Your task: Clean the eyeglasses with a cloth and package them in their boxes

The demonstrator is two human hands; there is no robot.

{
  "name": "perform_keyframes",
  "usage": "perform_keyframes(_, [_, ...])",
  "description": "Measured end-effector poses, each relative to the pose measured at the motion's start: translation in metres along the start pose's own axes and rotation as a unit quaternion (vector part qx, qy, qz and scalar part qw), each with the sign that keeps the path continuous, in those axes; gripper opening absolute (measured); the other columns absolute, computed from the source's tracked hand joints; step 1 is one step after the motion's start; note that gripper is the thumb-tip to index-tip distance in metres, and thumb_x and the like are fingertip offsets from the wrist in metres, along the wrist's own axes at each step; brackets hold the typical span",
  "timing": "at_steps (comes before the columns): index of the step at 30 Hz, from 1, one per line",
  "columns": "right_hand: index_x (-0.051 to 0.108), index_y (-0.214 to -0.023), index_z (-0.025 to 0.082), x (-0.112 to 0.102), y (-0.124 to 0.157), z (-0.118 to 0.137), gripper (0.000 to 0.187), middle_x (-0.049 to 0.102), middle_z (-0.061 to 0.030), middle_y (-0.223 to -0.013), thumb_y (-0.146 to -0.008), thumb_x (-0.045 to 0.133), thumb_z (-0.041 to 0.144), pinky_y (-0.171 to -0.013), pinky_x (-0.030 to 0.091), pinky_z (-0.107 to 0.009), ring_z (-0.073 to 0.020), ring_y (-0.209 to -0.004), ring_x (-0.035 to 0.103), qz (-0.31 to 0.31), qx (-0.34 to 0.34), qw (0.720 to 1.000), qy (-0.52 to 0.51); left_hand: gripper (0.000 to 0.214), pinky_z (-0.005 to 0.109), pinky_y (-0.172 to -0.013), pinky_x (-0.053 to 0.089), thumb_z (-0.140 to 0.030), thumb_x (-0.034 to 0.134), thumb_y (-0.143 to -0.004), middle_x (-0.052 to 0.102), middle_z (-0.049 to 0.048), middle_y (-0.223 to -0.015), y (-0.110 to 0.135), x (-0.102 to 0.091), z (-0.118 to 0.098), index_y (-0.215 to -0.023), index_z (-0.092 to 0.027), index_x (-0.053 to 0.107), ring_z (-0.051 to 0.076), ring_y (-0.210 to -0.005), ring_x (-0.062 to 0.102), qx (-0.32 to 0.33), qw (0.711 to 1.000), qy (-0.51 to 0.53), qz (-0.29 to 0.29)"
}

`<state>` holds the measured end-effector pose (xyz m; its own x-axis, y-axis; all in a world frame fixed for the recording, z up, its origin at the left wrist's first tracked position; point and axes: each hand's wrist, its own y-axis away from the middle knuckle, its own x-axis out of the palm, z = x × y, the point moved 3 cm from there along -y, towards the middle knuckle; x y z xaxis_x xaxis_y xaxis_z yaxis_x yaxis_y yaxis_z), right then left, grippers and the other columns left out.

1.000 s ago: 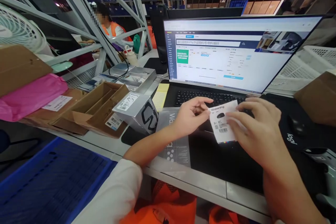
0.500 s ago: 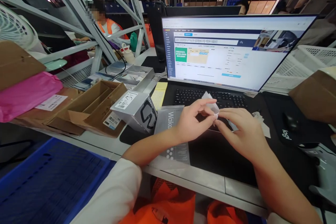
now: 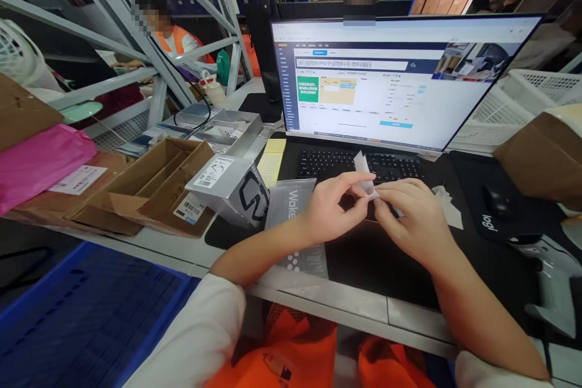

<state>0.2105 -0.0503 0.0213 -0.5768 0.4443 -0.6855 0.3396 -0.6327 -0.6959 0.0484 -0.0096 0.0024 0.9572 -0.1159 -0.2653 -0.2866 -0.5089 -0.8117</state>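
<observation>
My left hand and my right hand meet over the black desk mat, in front of the keyboard. Both pinch a small white paper label, which stands up edge-on between the fingertips. A clear plastic bag with grey lettering lies flat just left of my left wrist. A grey product box with a barcode sticker sits beside the bag. A scrap of white backing paper lies to the right of my right hand.
A wide monitor stands behind the keyboard. Open cardboard boxes and a pink bag fill the left. A mouse, a scanner, white baskets and a brown box are on the right. A blue crate sits below. Two people are behind the racks.
A second ago the label faced me flat between both hands. It has since been turned or folded edge-on and is pinched at the fingertips; a paper scrap now lies on the mat at right.
</observation>
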Motion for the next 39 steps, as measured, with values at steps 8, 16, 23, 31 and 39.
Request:
perform_keyframes(8, [0.063, -0.107, 0.021, 0.0, 0.0, -0.003, 0.017, 0.073, -0.0053, -0.101, -0.091, 0.058, 0.016, -0.082, 0.052, -0.033, -0.0184, -0.09, 0.069, -0.039, 0.012, 0.999, -0.032, 0.038, 0.021, -0.073, 0.049, -0.015, 0.065, -0.086, 0.06, -0.0032, -0.078, -0.002, -0.001, 0.009, -0.123, -0.018, 0.058, 0.008, -0.072, 0.06, -0.132, 0.983, 0.124, 0.021])
perform_keyframes(16, [0.064, -0.115, 0.023, 0.0, 0.0, -0.003, 0.027, 0.072, -0.0058, -0.105, -0.092, 0.057, 0.009, -0.087, 0.05, -0.036, -0.0171, -0.093, 0.067, -0.051, -0.076, 0.996, -0.01, 0.047, 0.02, -0.064, 0.044, -0.021, 0.072, -0.082, 0.052, -0.005, -0.075, -0.002, 0.004, 0.015, -0.127, -0.02, 0.055, 0.007, -0.067, 0.053, -0.278, 0.907, 0.304, 0.087])
perform_keyframes(23, [0.064, -0.102, 0.023, -0.002, 0.001, -0.008, 0.02, 0.072, -0.0036, -0.1, -0.088, 0.066, 0.008, -0.084, 0.051, -0.037, -0.0165, -0.087, 0.067, -0.09, -0.112, 0.99, -0.004, 0.057, 0.021, -0.06, 0.039, -0.016, 0.074, -0.073, 0.052, -0.0057, -0.072, -0.003, 0.004, 0.02, -0.127, -0.022, 0.058, 0.008, -0.063, 0.049, -0.332, 0.869, 0.366, 0.034])
perform_keyframes(31, [0.063, -0.103, 0.023, -0.019, 0.003, -0.014, 0.026, 0.069, -0.0085, -0.111, -0.085, 0.068, 0.004, -0.087, 0.056, -0.04, -0.0227, -0.104, 0.068, -0.144, -0.111, 0.983, 0.009, 0.023, 0.024, -0.068, 0.046, -0.018, 0.069, -0.068, 0.057, -0.0028, -0.075, -0.011, -0.013, 0.041, -0.091, -0.021, 0.071, 0.01, -0.067, 0.053, -0.332, 0.889, 0.294, -0.117])
perform_keyframes(39, [0.066, -0.091, 0.019, -0.053, 0.007, -0.052, 0.01, 0.074, -0.0084, -0.095, -0.084, 0.07, 0.013, -0.086, 0.056, -0.041, -0.0232, -0.092, 0.072, -0.345, 0.007, 0.938, -0.015, 0.024, 0.028, -0.078, 0.047, -0.013, 0.054, -0.079, 0.064, 0.0012, -0.085, -0.026, -0.057, 0.07, -0.081, -0.021, 0.076, 0.015, -0.085, 0.06, -0.186, 0.967, -0.016, -0.173])
